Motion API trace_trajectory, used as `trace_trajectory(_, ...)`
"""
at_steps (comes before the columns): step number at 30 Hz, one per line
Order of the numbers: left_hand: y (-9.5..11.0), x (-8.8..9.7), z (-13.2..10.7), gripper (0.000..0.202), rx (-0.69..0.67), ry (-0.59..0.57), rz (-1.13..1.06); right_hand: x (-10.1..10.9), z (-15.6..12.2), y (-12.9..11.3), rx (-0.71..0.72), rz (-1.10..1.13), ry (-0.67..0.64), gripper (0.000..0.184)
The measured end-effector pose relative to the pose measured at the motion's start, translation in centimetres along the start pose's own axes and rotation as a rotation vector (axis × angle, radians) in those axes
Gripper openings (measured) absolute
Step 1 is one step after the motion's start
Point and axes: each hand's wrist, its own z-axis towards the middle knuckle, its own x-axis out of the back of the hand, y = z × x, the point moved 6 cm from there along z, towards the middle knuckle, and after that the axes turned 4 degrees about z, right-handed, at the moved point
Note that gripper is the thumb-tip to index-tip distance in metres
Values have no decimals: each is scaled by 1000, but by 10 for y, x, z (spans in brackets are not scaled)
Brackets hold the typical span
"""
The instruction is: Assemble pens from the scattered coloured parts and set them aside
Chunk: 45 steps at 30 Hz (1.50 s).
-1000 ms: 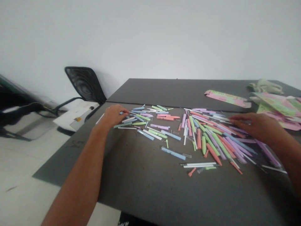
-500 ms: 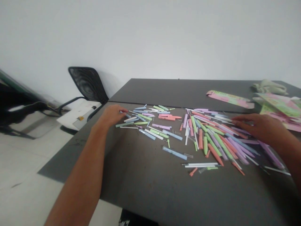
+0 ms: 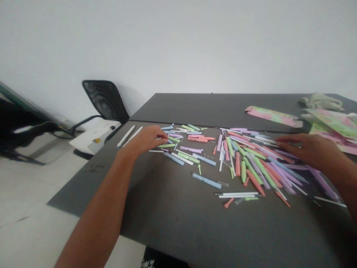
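My left hand is over the left cluster of pen parts, its thumb and forefinger drawn together beside a small blue piece. What lies between those fingertips is too small to make out. Two white pens rest side by side just left of that hand. At the far right, my right hand lies along the edge of a large pile of purple, green, orange and blue pen barrels, fingers stretched leftward. Its fingertips are beside white refills. A blue barrel lies apart near the middle.
Pink and green packaging and a greyish cloth are at the back right of the dark table. One flat pink-green wrapper lies farther left. A black mesh chair stands beyond the table's left edge.
My left hand has shifted right, from the outer edge of the left cluster to above it, uncovering two white pens. My right hand has stayed nearly in place.
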Motion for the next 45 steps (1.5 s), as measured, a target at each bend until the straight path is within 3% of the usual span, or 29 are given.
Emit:
trace_trajectory(7, -44, 2, -4, 39, 135, -4, 58, -4, 2, 4, 12, -7, 1, 59)
trace_trajectory(11, -59, -3, -7, 36, 169, -39, 58, -7, 2, 6, 1, -6, 6, 62)
trace_trajectory(22, -53, -1, -5, 36, 177, -44, 25, -5, 1, 3, 2, -4, 11, 60)
trace_trajectory(28, -53, -9, -5, 30, 162, -115, -2, 7, -4, -10, 24, 13, 100, 57)
trace_trajectory(32, -59, -15, -6, 31, 171, -153, -18, 36, -17, -49, 120, 74, 267, 61)
trace_trajectory(36, -60, -19, -6, 30, 176, -196, -31, 64, -40, -125, 298, 178, 404, 55)
trace_trajectory(41, -57, -20, -5, 27, 172, -215, -47, 58, -73, -229, 642, 310, 221, 34)
trace_trajectory(43, -56, -18, -5, 27, 167, -188, -66, 50, -84, -260, 784, 390, 96, 30)
trace_trajectory(45, -54, -14, -6, 27, 166, -143, -95, 40, -89, -280, 826, 367, -25, 27)
